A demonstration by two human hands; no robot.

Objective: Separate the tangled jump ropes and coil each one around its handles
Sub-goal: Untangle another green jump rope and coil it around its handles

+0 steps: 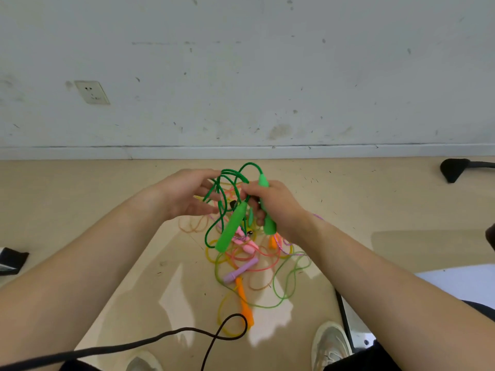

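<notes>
1. Green jump rope point(231, 228) was held just above the floor pile point(249, 263).
2. Right hand point(276, 202) gripped one handle point(269, 224); left hand point(184, 194), fingers relaxed, touched the cord.
3. Cord was judged light, limp and snag-prone; hold it by the rigid handles.

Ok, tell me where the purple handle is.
Head view, centre: the purple handle lies on the floor, just above the lower orange handle.
</notes>
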